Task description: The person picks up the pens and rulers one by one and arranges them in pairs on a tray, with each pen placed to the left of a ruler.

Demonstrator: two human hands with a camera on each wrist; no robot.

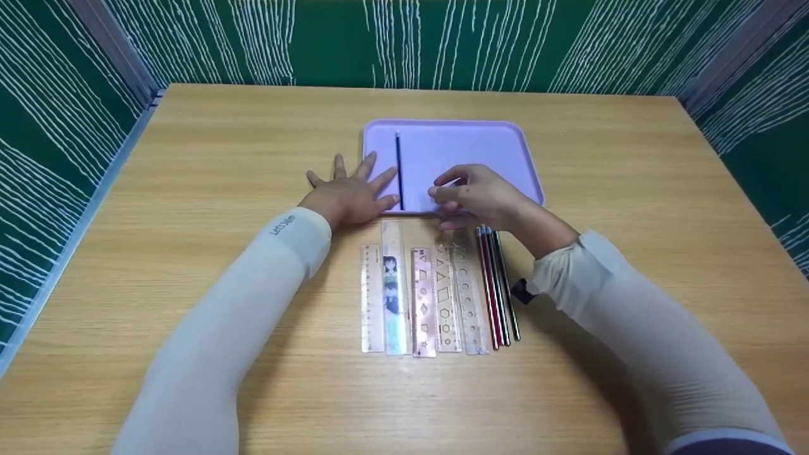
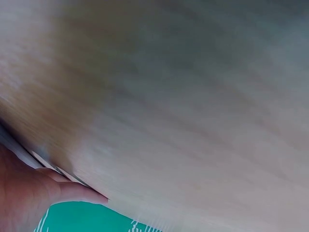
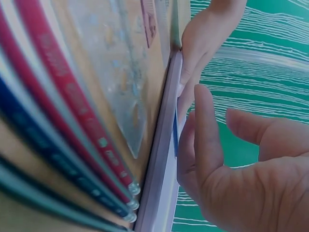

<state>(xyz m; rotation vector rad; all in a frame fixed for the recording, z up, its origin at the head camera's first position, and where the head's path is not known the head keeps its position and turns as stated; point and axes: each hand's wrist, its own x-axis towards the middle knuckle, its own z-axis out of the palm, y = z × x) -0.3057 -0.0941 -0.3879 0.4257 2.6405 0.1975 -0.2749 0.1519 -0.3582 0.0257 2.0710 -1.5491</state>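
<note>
A dark pencil [image 1: 399, 170] lies in the left part of the purple tray [image 1: 468, 136], running from near its far rim to its near rim. My left hand [image 1: 351, 193] is spread at the tray's left near corner, with thumb and forefinger tips right beside the pencil. Over the near side of the tray, my right hand [image 1: 483, 196] hovers with loosely bent fingers. In the right wrist view, the thumb [image 3: 248, 125] and fingers [image 3: 207, 125] of that hand stand apart with nothing between them.
Several clear rulers [image 1: 423, 303] lie side by side in front of the tray, some with cut-out shapes. Right of them is a row of several pencils [image 1: 496, 287], red and dark. The wooden table [image 1: 253, 126] meets green walls with white streaks.
</note>
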